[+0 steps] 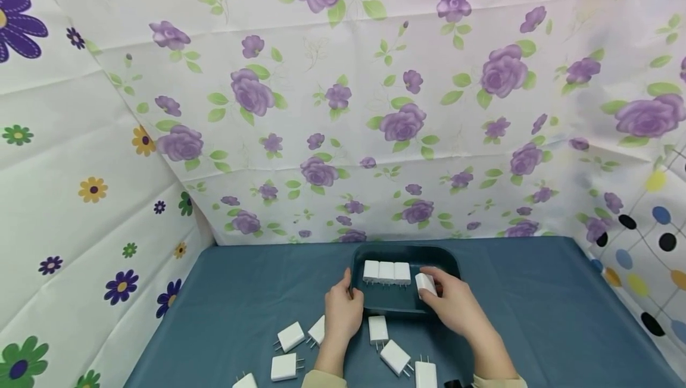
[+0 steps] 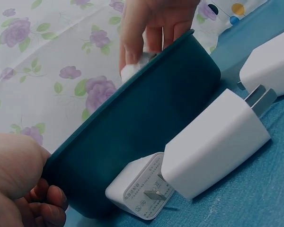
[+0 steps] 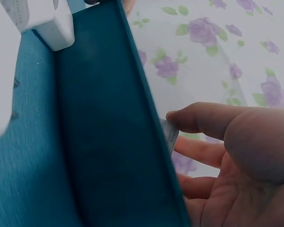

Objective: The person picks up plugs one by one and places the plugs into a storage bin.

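A dark teal tray [image 1: 391, 301] lies at the back of the table. My left hand [image 1: 344, 309] grips its left rim; in the left wrist view the thumb and curled fingers [image 2: 52, 203] are at the tray wall [image 2: 132, 123]. Over the tray's right part, my right hand [image 1: 457, 304] pinches a white charger plug [image 1: 426, 284] between thumb and fingers. The right wrist view shows only a bit of that charger plug [image 3: 169, 135] beyond the tray wall [image 3: 109, 104]. Three white charger plugs [image 1: 386, 272] stand side by side in the tray's back left, prongs toward me.
Several white charger plugs lie loose in front of the tray, among them one charger plug [image 1: 378, 329] close to its front wall and another [image 1: 284, 367] left of my left forearm. Blue cloth [image 1: 525, 293] covers the table. A flowered curtain [image 1: 332, 197] hangs behind it.
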{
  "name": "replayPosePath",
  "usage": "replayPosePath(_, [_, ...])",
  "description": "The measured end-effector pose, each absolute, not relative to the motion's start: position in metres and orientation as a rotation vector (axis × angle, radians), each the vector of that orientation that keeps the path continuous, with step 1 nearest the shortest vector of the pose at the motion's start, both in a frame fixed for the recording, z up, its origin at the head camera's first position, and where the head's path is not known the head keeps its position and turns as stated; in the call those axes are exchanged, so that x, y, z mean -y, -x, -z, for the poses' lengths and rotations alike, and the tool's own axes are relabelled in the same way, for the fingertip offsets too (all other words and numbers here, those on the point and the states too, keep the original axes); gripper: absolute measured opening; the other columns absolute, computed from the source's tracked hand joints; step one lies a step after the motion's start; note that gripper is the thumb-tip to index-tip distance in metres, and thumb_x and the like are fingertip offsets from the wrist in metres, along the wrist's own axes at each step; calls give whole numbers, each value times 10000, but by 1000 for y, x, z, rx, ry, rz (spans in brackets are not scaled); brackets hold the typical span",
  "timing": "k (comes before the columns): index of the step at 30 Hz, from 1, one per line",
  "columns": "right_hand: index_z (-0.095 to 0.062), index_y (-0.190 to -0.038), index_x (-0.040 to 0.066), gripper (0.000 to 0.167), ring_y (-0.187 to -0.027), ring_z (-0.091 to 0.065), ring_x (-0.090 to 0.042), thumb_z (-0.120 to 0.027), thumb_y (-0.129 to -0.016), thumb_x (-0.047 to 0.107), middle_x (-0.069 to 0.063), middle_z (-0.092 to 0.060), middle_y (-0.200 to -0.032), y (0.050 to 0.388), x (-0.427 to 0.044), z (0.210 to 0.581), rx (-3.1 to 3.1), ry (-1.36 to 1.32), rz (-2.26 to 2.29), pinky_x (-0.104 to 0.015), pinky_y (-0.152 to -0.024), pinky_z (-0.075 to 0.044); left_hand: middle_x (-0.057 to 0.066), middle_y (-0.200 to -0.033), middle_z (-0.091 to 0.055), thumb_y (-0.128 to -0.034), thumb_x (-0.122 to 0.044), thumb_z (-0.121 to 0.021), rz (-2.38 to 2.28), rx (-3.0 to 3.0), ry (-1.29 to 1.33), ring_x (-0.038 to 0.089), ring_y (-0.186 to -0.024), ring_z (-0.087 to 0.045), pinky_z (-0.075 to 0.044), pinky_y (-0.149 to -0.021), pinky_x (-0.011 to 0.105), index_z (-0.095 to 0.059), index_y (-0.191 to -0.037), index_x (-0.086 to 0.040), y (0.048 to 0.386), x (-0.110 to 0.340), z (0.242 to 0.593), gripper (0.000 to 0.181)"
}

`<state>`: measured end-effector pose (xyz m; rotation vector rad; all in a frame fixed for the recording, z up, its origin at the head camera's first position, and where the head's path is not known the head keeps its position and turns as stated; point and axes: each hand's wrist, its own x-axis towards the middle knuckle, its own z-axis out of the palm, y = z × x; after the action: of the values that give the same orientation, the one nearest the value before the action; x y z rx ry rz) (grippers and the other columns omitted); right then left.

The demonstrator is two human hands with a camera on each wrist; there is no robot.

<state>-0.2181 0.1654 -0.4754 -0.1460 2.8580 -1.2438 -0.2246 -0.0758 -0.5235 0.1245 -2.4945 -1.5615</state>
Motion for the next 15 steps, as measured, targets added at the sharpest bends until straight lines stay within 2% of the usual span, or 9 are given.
replayPosePath(2, [-625, -1490, 63, 499, -901, -647, -189, -731, -1019, 186, -141, -722, -1232, 222, -163, 479, -2857, 143, 1246, -402, -719, -535, -14, -491, -448, -1022, -6, -551, 1566, 2491, -123, 104, -422, -256, -265, -469, 260, -493, -1573, 37, 224, 76, 523, 556])
replayPosePath(4, [-612, -1501, 55, 504, -819, -607, -184, -723, -1025, 180, -108, -722, -1104, 227, -161, 482, -2849, 132, 1238, -394, -689, -501, -24, -491, -431, -1026, -6, -548, 1569, 2491, -123, 102, -420, -256, -260, -465, 255, -489, -1577, 34, 224, 75, 523, 555])
replayPosePath(7, [-597, -1508, 38, 504, -794, -600, -212, -708, -1034, 169, -75, -682, -956, 235, -159, 486, -2865, 124, 1184, -434, -712, -501, -34, -490, -418, -1030, -6, -546, 1572, 2497, -128, 96, -415, -255, -257, -461, 250, -486, -1581, 30, 223, 75, 524, 555])
replayPosePath(9, [-592, -1504, 20, 500, -875, -657, -288, -703, -1036, 158, -121, -698, -996, 241, -157, 488, -2883, 129, 1140, -496, -781, -533, -35, -489, -416, -1028, -5, -549, 1569, 2496, -128, 95, -412, -256, -257, -457, 249, -487, -1580, 30, 223, 75, 524, 556])
replayPosePath(11, [-595, -1487, -7, 488, -1034, -687, -370, -699, -1035, 146, -191, -719, -1161, 247, -155, 490, -2910, 137, 1093, -563, -882, -544, -35, -489, -414, -1029, -9, -550, 1566, 2495, -129, 97, -412, -256, -255, -456, 249, -489, -1579, 28, 223, 75, 524, 555])
replayPosePath(13, [-601, -1469, -27, 477, -1187, -657, -442, -700, -1032, 136, -254, -679, -1327, 253, -154, 493, -2927, 132, 1048, -608, -963, -524, -34, -490, -411, -1027, -6, -554, 1565, 2491, -125, 100, -414, -258, -253, -456, 252, -491, -1577, 30, 223, 76, 524, 555])
replayPosePath(15, [-603, -1457, -47, 470, -1256, -614, -482, -697, -1029, 122, -287, -639, -1391, 257, -153, 496, -2939, 129, 1007, -625, -1002, -503, -34, -491, -407, -1026, -2, -553, 1567, 2489, -121, 104, -417, -260, -253, -457, 255, -491, -1577, 33, 224, 76, 525, 555])
